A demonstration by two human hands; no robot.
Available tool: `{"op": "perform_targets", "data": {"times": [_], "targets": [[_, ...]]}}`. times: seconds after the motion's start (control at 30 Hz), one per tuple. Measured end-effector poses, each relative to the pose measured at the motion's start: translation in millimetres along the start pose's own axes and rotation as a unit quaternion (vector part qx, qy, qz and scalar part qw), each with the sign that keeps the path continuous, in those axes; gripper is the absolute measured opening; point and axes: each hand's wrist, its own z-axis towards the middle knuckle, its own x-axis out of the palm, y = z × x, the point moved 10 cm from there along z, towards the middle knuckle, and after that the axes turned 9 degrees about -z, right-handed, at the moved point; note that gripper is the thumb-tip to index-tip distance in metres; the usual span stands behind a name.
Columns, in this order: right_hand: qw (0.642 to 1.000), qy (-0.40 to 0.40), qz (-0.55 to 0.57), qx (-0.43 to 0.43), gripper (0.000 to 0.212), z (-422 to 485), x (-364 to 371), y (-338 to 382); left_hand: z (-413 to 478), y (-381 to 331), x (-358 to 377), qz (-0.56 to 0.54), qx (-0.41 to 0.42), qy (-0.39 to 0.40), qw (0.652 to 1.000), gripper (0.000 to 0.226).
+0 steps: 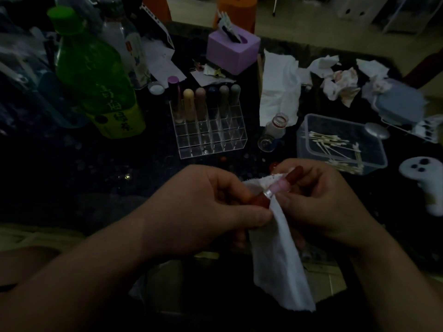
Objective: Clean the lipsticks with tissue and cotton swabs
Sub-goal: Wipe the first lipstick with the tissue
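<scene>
Lipstick [275,190] sits between both hands above the near edge of the dark table [119,159], roughly midway along it. It has a dark red base, a thin silver ring, a pale pink collar and an exposed deep red bullet. Its long axis runs on a slant, with the base low towards the person's left and the bullet tip raised, pointing away to the far right towards the clear tub [311,149] of cotton swabs [335,142]. The left hand [203,207] pinches the red base between thumb and curled fingers. The right hand [318,202] curls round the collar end, its thumb pressing a white tissue [280,267] against the tube by the ring. The tissue wraps over the collar and hangs loose below the hands. Farther back, a clear organiser [211,140] holds capped lipsticks [201,101] upright in its back row, and crumpled tissues [340,85] lie near the far right corner.
</scene>
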Motion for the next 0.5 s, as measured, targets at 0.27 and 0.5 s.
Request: {"op": "perform_targets", "data": {"times": [0.27,0.5], "targets": [[0.998,0.003,0.066,0.002,0.022,0.7,2.2,2.5,1.7,-4.4,2.1,-0.074,0.021,0.011,0.997,0.024],[0.991,0.053,0.118,0.025,0.031,-1.1,11.3,-0.1,-0.8,1.3,9.3,-0.198,-0.018,0.056,0.978,0.03]]}}
